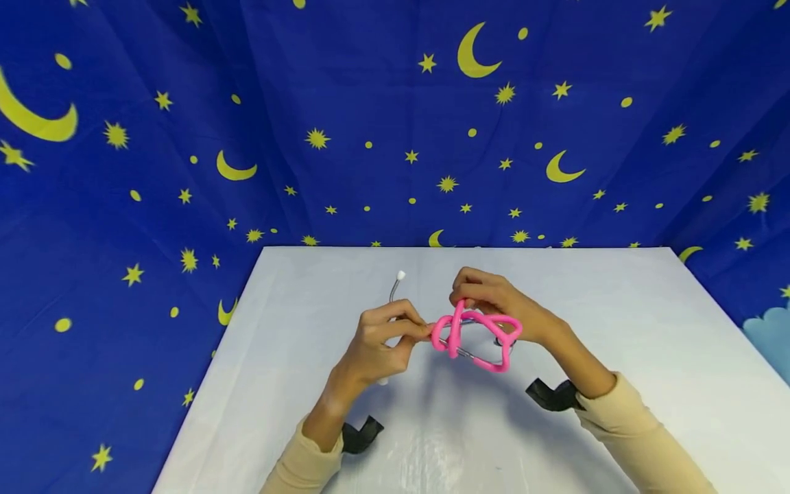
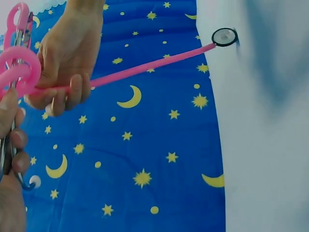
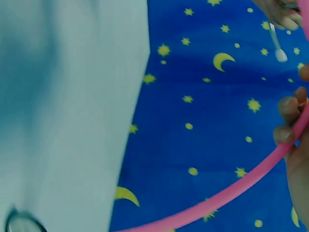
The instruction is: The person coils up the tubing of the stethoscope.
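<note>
A stethoscope with pink tubing (image 1: 455, 336) hangs between both hands above the white table, its tube looped and wound round itself and the metal part. On the left, my left hand (image 1: 379, 346) pinches the stethoscope near the wound end. One white ear tip (image 1: 401, 275) sticks up beyond that hand; another ear tip (image 2: 35, 181) shows below the fingers in the left wrist view. My right hand (image 1: 503, 302) holds the pink tube with curled fingers. From there the tube runs to the round chest piece (image 2: 225, 36), which dangles free; the loops mostly hide it in the head view.
The white table (image 1: 296, 412) lies below the hands. Blue cloth (image 1: 370, 103) with yellow moons and stars hangs behind it and at both sides. Black wrist pieces (image 1: 551, 394) stick out beside beige sleeves (image 1: 642, 432).
</note>
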The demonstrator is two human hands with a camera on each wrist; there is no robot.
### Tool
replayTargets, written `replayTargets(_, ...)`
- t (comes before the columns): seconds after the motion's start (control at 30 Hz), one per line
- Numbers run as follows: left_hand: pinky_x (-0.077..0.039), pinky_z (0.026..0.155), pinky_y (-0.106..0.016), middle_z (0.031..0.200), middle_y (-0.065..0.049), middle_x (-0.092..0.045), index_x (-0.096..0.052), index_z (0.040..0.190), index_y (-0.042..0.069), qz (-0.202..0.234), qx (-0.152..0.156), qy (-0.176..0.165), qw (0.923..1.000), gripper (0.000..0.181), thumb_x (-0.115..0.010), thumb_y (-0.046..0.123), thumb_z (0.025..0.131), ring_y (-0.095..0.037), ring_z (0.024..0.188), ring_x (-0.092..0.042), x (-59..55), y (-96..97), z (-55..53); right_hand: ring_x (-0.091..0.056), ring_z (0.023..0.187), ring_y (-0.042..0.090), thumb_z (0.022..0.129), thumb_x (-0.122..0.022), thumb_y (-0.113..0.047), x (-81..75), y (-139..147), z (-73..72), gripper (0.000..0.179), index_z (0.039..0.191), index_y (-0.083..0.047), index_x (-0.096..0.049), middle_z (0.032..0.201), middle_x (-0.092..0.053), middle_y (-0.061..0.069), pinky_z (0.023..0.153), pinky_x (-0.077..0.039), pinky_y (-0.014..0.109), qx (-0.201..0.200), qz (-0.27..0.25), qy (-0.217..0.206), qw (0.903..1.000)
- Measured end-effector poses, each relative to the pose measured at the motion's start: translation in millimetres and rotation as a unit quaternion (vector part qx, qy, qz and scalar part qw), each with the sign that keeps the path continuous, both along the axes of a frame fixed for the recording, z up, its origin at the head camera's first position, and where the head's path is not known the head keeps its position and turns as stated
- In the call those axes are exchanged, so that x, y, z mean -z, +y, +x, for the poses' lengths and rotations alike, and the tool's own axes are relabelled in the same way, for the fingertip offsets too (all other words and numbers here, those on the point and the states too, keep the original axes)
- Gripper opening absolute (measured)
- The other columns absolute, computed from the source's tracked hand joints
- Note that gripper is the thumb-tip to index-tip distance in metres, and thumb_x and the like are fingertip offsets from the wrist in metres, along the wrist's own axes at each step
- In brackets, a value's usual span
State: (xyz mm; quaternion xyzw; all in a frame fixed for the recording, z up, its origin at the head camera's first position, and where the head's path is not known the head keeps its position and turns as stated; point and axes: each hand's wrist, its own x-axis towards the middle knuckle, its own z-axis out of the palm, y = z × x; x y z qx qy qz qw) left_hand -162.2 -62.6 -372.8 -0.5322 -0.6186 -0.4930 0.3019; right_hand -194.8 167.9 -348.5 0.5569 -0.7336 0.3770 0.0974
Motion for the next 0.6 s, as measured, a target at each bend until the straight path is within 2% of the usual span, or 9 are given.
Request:
replayTargets(0.1,-0.048,0.059,-0.014,0.072,-0.007,-0.059,-0.070,0.071,0.001,0.029,-0.004,0.001,0.9996,0.015,-0.067,-0.014,0.070,-0.012,0.063,-0.059,-0.1,3.9,0.8,-0.048,0.080,0.010,0.095,-0.044,-0.006,11.1,-9.3,-0.8,0.015,0.091,-0.010,-0.058,0.084,-0.051,0.002,0.069,-0.044,0.021,-0.007,-0.055,0.013,0.9984)
replayTargets(0.2,-0.047,0.057,-0.015,0.071,-0.008,-0.059,-0.071,0.071,0.000,0.057,-0.009,-0.003,0.9983,0.015,-0.066,-0.015,0.070,-0.012,0.061,-0.059,0.0,6.3,2.0,-0.048,0.075,0.009,0.098,-0.038,-0.013,23.1,-20.6,1.1,0.022,0.087,-0.007,-0.055,0.078,-0.051,0.002,0.064,-0.043,0.019,-0.001,-0.104,0.011,0.9946)
replayTargets(0.23,-0.047,0.056,-0.015,0.071,-0.008,-0.059,-0.071,0.071,-0.001,0.066,-0.014,-0.005,0.9977,0.016,-0.065,-0.015,0.070,-0.012,0.060,-0.059,0.1,6.5,2.2,-0.048,0.073,0.008,0.099,-0.036,-0.014,26.7,-24.6,2.2,0.023,0.087,-0.007,-0.054,0.077,-0.051,0.002,0.063,-0.043,0.018,-0.003,-0.118,-0.010,0.9929)
replayTargets(0.3,-0.047,0.055,-0.015,0.070,-0.008,-0.059,-0.070,0.071,-0.001,0.079,-0.027,-0.009,0.9965,0.016,-0.063,-0.016,0.071,-0.012,0.059,-0.058,0.9,6.4,2.2,-0.048,0.075,0.009,0.100,-0.031,-0.015,34.7,-30.9,5.2,0.025,0.093,-0.007,-0.054,0.081,-0.052,0.001,0.068,-0.043,0.019,-0.027,-0.154,-0.077,0.9848)
replayTargets(0.43,-0.042,0.050,-0.012,0.069,-0.008,-0.059,-0.070,0.071,-0.002,0.099,-0.053,-0.021,0.9934,0.016,-0.062,-0.016,0.071,-0.011,0.056,-0.055,2.3,6.8,1.6,-0.052,0.081,0.003,0.100,-0.030,-0.014,47.3,-40.0,12.7,0.027,0.105,-0.016,-0.057,0.097,-0.055,-0.007,0.073,-0.044,0.015,-0.039,-0.216,-0.197,0.9555)
replayTargets(0.5,-0.040,0.048,-0.012,0.068,-0.009,-0.059,-0.070,0.070,-0.003,0.110,-0.063,-0.028,0.9915,0.015,-0.063,-0.015,0.071,-0.011,0.055,-0.054,2.9,7.8,1.1,-0.054,0.084,0.004,0.100,-0.033,-0.013,51.6,-42.3,15.6,0.026,0.108,-0.019,-0.058,0.105,-0.054,-0.009,0.072,-0.045,0.015,-0.011,-0.236,-0.204,0.9501)
replayTargets(0.53,-0.040,0.047,-0.012,0.068,-0.009,-0.059,-0.070,0.070,-0.003,0.118,-0.067,-0.032,0.9902,0.014,-0.063,-0.015,0.071,-0.011,0.054,-0.054,3.0,8.2,0.8,-0.054,0.078,0.003,0.100,-0.033,-0.012,53.0,-43.5,16.4,0.028,0.108,-0.019,-0.058,0.100,-0.055,-0.011,0.066,-0.045,0.013,0.019,-0.231,-0.199,0.9523)
replayTargets(0.6,-0.041,0.047,-0.013,0.067,-0.011,-0.059,-0.069,0.070,-0.005,0.138,-0.079,-0.045,0.9862,0.012,-0.064,-0.015,0.071,-0.013,0.054,-0.055,2.7,7.9,0.1,-0.051,0.067,0.008,0.099,-0.031,-0.006,55.7,-45.8,17.1,0.028,0.102,-0.014,-0.057,0.087,-0.055,-0.005,0.058,-0.043,0.016,0.039,-0.219,-0.203,0.9538)
